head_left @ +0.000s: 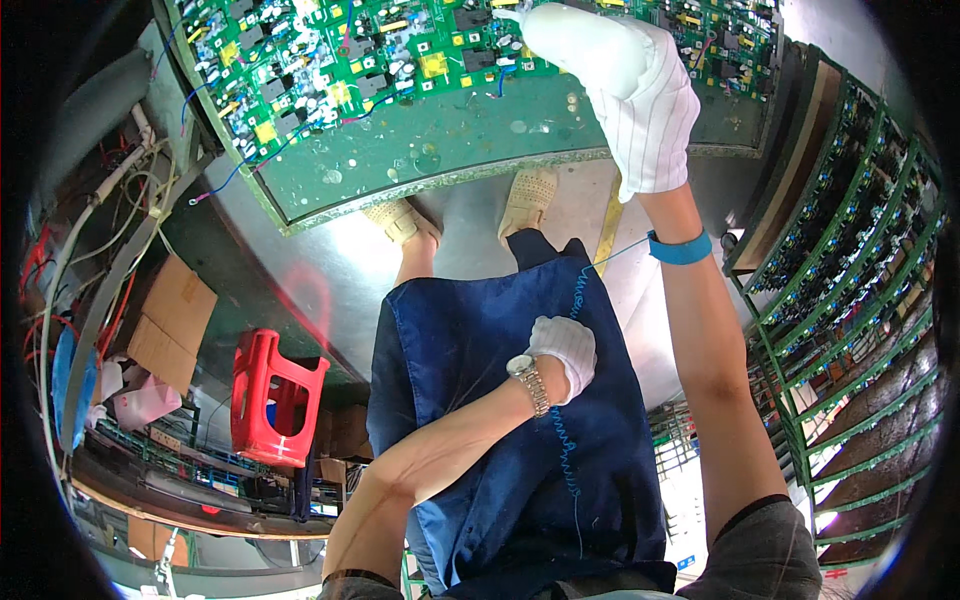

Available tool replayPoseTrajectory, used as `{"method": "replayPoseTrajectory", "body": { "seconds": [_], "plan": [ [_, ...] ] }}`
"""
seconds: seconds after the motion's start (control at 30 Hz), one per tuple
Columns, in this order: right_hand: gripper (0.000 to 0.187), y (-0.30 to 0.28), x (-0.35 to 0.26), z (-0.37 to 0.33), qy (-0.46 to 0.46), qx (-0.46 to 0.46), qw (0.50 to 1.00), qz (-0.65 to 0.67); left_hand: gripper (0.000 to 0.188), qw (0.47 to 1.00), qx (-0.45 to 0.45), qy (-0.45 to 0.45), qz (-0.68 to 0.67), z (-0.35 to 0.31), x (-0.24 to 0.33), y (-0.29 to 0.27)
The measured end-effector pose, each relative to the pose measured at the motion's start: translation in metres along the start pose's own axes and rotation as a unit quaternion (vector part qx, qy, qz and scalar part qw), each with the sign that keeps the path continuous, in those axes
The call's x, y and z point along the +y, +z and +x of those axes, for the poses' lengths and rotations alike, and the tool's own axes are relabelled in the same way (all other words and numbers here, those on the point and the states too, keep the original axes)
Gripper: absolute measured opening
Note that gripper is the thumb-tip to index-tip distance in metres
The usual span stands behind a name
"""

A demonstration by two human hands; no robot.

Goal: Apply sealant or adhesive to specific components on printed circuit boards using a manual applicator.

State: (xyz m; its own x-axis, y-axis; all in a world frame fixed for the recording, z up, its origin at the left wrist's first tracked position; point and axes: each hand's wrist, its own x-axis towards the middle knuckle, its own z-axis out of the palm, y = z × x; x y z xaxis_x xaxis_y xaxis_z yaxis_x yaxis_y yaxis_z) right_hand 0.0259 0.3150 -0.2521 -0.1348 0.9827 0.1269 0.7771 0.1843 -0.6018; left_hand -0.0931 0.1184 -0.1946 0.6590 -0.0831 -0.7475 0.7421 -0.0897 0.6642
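Observation:
My right hand (625, 75), in a white striped glove, reaches over green circuit boards (440, 65) crowded with parts. Its fingers are pressed together at the boards' far side, and what they hold, if anything, is hidden. A blue wrist strap (682, 248) circles my right wrist, and from it a coiled blue cord (565, 440) runs down over my dark blue apron (470, 330). My gloved left hand (568, 350), with a metal watch (527, 383) at the wrist, is closed in front of the apron. The cord enters above this fist and comes out below it.
The boards lie on a green worktable (400, 165) with a raised metal edge; loose blue wires hang over its left side. A green rack (850, 270) of boards stands close on the right. At left are a red plastic stool (275, 400), a cardboard box (172, 320) and cables.

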Motion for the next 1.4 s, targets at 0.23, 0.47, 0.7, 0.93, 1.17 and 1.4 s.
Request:
{"method": "replayPoseTrajectory", "body": {
  "seconds": [0.23, 0.47, 0.7, 0.93, 1.17, 1.4],
  "plan": [
    [0.042, -0.003, 0.002, -0.018, 0.121, 0.032, 0.99, 0.068, 0.029, 1.0, 0.002, -0.001, 0.009, 0.001, 0.0, 0.003],
    [0.045, -0.007, 0.007, -0.024, 0.13, 0.032, 0.991, -0.004, 0.029, 1.0, 0.002, 0.004, 0.013, -0.001, 0.0, 0.001],
    [0.047, -0.024, -0.003, -0.028, 0.091, 0.037, 0.995, -0.03, 0.028, 1.0, 0.01, 0.009, 0.018, 0.0, 0.002, 0.001],
    [0.051, -0.007, 0.005, -0.033, 0.091, 0.011, 0.996, -0.02, 0.028, 1.0, 0.0, 0.012, 0.016, -0.001, 0.002, -0.001],
    [0.05, -0.008, 0.012, -0.046, 0.134, 0.044, 0.989, -0.036, 0.029, 1.0, 0.015, -0.007, 0.006, -0.001, 0.001, 0.002],
    [0.044, -0.003, 0.027, -0.066, 0.209, 0.108, 0.97, -0.06, 0.03, 1.0, 0.013, -0.019, 0.001, 0.004, -0.005, 0.026]
  ]
}}
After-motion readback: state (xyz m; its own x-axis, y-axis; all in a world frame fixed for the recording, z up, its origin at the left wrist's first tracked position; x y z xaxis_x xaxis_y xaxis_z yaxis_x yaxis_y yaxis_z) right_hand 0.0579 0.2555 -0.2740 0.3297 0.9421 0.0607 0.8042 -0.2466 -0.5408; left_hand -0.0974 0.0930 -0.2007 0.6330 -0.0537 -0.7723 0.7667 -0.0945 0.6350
